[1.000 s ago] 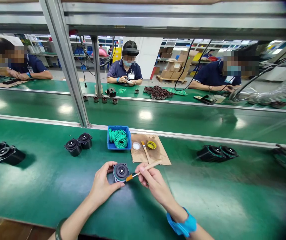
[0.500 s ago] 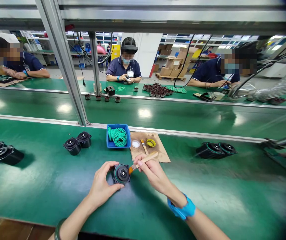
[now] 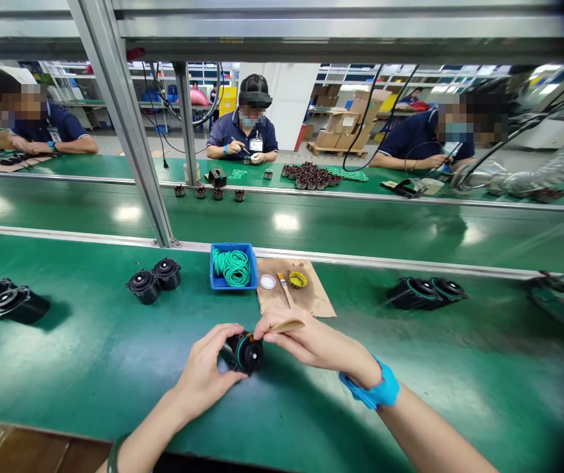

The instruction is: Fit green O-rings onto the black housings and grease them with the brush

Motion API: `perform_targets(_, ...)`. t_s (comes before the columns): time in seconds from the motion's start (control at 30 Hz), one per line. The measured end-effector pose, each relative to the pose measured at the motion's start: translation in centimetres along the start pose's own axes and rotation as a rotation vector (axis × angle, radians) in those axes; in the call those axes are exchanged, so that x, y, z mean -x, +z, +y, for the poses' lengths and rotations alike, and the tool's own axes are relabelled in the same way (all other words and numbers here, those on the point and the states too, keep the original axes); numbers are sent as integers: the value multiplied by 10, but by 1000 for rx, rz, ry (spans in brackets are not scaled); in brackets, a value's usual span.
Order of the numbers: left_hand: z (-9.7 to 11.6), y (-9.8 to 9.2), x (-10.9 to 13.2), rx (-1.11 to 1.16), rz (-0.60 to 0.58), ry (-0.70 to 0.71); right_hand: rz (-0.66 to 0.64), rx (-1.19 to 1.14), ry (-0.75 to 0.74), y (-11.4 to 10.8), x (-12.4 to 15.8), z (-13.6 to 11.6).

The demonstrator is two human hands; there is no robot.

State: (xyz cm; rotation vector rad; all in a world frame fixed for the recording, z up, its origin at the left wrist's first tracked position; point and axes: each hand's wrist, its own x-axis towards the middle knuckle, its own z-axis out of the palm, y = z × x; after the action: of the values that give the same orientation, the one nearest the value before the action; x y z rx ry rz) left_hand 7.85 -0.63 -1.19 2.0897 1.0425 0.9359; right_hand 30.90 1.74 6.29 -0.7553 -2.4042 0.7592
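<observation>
Head view | gripping black housing (image 3: 254, 358) tilted in left hand (image 3: 206, 364), likely to bare green ring (image 3: 238, 355) | pinching brush (image 3: 289, 325) low with right hand (image 3: 314, 341), presumably for control

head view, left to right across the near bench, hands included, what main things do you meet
Cluster of black housings, pair of black housings, left hand, held housing, right hand, blue wristband, black housings with green rings.

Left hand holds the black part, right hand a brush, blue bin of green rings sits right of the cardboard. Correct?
No: the head view shows the blue bin left of the cardboard, not right. The left hand holds the black part, the right hand a brush.
</observation>
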Motion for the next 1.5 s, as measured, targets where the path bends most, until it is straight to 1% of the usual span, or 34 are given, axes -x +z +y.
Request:
perform_targets(0.07,2,1,1,-21,1,32,-47,-17,4,-2,-2,-6)
perform_targets(0.13,4,2,2,-55,29,52,-28,-30,7,-1,-2,-11)
perform_targets(0.17,5,2,3,-74,52,60,24,-30,11,2,-1,-13)
perform_targets(0.27,7,4,5,-129,141,87,306,11,27,14,3,-17)
perform_targets(0.33,8,6,7,-159,188,97,444,39,24,24,5,-19)
perform_targets(0.4,9,6,8,-184,220,110,502,35,6,34,7,-21)
perform_targets(0.47,10,6,9,-208,236,128,518,12,0,42,9,-24)
perform_targets(0.53,11,5,9,-232,246,151,506,-6,-6,49,10,-28)
perform_targets(0.6,12,4,9,-249,261,172,468,4,-42,53,12,-32)
perform_targets(0.7,13,3,10,-257,264,182,389,50,-99,53,14,-37)
perform_targets(0.73,13,2,10,-256,259,181,381,59,-107,52,14,-38)
perform_targets(0.9,12,3,11,-247,266,167,461,75,-94,49,11,-37)
perform_targets(1.03,16,2,9,-208,282,141,397,124,-149,55,12,-34)
perform_targets(1.17,20,-2,6,-99,277,1,311,130,-244,55,18,-34)
perform_targets(1.3,19,-3,5,31,243,-178,221,153,-245,47,25,-33)
perform_targets(1.4,16,-2,6,208,194,-289,143,176,-266,38,27,-32)
perform_targets(1.5,15,-3,6,397,153,-365,102,142,-292,27,27,-32)
